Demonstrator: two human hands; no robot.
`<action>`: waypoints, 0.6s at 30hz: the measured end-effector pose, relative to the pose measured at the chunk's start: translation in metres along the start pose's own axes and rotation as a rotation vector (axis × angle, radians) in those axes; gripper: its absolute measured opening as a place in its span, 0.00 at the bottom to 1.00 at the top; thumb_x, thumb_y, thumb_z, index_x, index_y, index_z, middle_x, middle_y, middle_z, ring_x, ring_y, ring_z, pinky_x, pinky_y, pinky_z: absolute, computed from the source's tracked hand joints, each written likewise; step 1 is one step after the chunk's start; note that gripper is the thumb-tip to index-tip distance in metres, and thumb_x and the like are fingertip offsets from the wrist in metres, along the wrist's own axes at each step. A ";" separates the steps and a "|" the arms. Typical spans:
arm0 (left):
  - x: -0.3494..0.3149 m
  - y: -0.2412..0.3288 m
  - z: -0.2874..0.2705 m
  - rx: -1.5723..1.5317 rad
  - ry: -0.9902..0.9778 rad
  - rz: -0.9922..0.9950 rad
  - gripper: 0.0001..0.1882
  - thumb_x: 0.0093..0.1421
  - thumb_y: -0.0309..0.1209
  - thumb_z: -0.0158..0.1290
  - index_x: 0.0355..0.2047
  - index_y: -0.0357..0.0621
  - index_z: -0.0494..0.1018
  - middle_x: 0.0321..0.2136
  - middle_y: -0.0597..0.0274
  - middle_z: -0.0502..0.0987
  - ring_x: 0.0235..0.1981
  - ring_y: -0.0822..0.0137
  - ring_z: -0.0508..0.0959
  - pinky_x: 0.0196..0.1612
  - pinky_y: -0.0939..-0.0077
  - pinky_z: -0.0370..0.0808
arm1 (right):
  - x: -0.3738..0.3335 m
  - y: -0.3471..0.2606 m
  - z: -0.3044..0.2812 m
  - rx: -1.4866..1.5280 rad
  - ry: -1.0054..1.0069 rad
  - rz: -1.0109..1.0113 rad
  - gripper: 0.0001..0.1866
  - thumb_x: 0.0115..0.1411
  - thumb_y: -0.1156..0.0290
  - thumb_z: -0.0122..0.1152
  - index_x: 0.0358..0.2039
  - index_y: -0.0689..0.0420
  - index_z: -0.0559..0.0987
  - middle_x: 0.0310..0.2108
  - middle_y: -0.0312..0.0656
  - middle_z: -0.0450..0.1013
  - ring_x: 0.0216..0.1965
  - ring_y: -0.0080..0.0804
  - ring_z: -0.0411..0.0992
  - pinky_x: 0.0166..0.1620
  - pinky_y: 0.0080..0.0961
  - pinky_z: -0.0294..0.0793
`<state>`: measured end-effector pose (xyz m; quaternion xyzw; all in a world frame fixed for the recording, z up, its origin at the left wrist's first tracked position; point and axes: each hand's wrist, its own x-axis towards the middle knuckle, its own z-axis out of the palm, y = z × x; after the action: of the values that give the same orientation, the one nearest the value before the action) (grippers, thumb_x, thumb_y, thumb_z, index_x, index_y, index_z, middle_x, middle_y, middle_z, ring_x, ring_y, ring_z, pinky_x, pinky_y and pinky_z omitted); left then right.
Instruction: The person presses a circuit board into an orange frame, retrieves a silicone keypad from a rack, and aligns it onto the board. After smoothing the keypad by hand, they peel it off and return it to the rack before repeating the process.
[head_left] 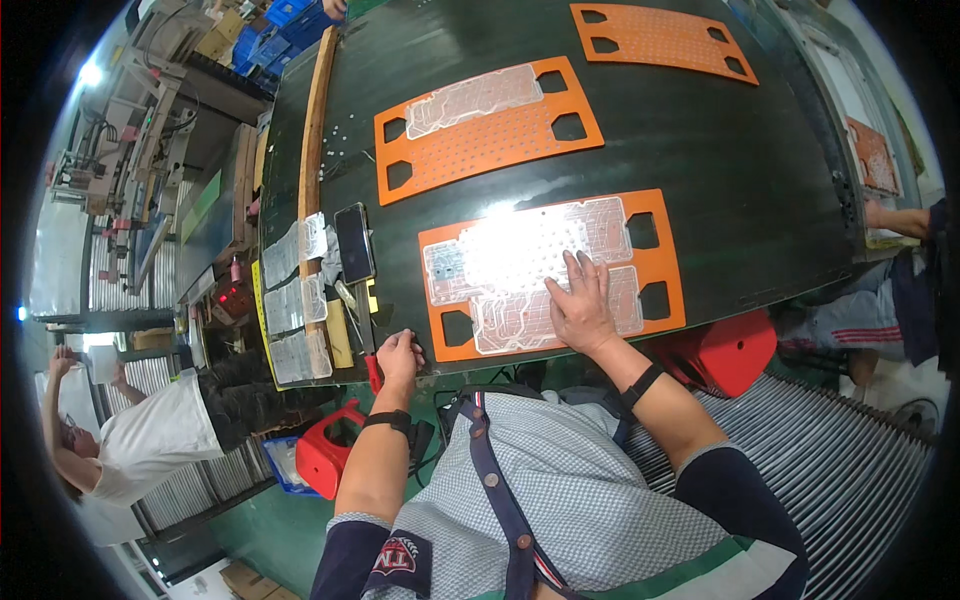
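An orange board [664,290] with cut-out corners lies in front of me on the dark green table [740,170]. Clear sheets with silver printed traces [600,225] cover much of it, and glare whitens their middle. My right hand [585,308] rests on the nearer sheet, fingers spread, holding nothing visible. At the table's front edge, left of the board, my left hand [400,358] is closed with its fingers curled. What it may hold is hidden. Beside it is a red-handled tool [374,373].
Two more orange boards [450,150] [665,40] lie farther back, the middle one partly covered by a traced sheet. To the left are a phone [354,242], a wooden strip [315,130] and stacked sheets [292,305]. Red stools [725,355] stand by the table; other people work at both sides.
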<state>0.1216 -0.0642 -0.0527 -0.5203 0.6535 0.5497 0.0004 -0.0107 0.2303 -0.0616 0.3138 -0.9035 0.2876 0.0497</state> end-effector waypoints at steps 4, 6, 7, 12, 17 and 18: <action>-0.002 0.002 0.000 -0.007 0.006 0.006 0.11 0.61 0.36 0.46 0.34 0.40 0.70 0.15 0.66 0.70 0.11 0.73 0.67 0.14 0.80 0.61 | 0.000 -0.001 0.000 -0.001 0.000 -0.001 0.18 0.48 0.70 0.56 0.42 0.57 0.75 0.56 0.59 0.55 0.59 0.58 0.49 0.58 0.61 0.42; -0.001 0.002 0.000 -0.009 0.005 0.005 0.11 0.61 0.35 0.46 0.34 0.40 0.70 0.15 0.66 0.70 0.11 0.73 0.67 0.14 0.80 0.61 | 0.001 0.000 0.000 -0.001 -0.001 0.002 0.18 0.48 0.70 0.56 0.42 0.57 0.75 0.56 0.59 0.55 0.59 0.58 0.49 0.58 0.61 0.41; -0.001 0.002 0.000 -0.013 0.003 0.004 0.11 0.61 0.35 0.45 0.34 0.40 0.70 0.15 0.66 0.70 0.11 0.73 0.67 0.14 0.79 0.61 | 0.001 0.000 0.000 -0.002 -0.002 0.003 0.18 0.48 0.70 0.55 0.42 0.57 0.75 0.56 0.59 0.55 0.59 0.57 0.50 0.58 0.61 0.41; -0.001 0.001 0.000 -0.014 0.003 0.004 0.11 0.61 0.35 0.46 0.34 0.40 0.70 0.15 0.66 0.70 0.11 0.73 0.67 0.13 0.79 0.61 | 0.001 -0.001 -0.001 0.004 -0.001 0.003 0.18 0.49 0.71 0.55 0.42 0.57 0.74 0.56 0.59 0.55 0.59 0.57 0.50 0.58 0.62 0.41; -0.003 0.003 0.002 -0.020 0.002 0.002 0.12 0.61 0.36 0.46 0.34 0.39 0.70 0.15 0.66 0.69 0.11 0.73 0.68 0.13 0.80 0.62 | 0.000 0.000 -0.001 0.006 0.008 0.017 0.18 0.49 0.71 0.55 0.43 0.58 0.74 0.56 0.59 0.55 0.59 0.57 0.49 0.58 0.62 0.41; -0.004 0.005 0.004 -0.020 0.015 0.010 0.12 0.61 0.36 0.46 0.34 0.39 0.71 0.15 0.66 0.69 0.11 0.74 0.67 0.13 0.80 0.62 | 0.000 0.001 -0.002 0.025 0.025 0.023 0.18 0.49 0.72 0.55 0.43 0.59 0.74 0.56 0.59 0.55 0.59 0.57 0.50 0.58 0.61 0.42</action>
<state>0.1181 -0.0597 -0.0488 -0.5209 0.6507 0.5524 -0.0126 -0.0111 0.2320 -0.0609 0.3005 -0.9026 0.3036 0.0537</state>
